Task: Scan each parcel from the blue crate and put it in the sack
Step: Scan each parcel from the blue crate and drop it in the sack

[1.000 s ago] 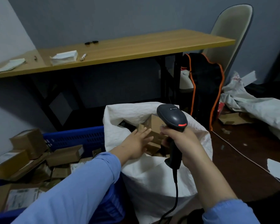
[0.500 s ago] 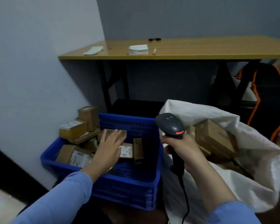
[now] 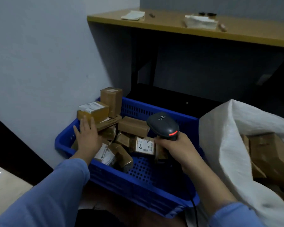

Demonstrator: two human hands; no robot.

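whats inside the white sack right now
Through the white sack's open mouth, brown cardboard parcels show, piled together. Its cloth covers whatever lies deeper, so the count cannot be told.

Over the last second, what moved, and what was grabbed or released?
The left hand left the white woven sack, crossed to the blue plastic crate and now lies, fingers straight, against a labelled brown cardboard parcel; nothing gripped yet. The right hand still holds the dark grey handheld scanner.

Your left hand [image 3: 88, 138] reaches forward, palm down, fingers straight and slightly spread. Your right hand [image 3: 179, 149] is level beside it, fingers curled round the scanner [image 3: 164, 125]. Both sleeves are blue.
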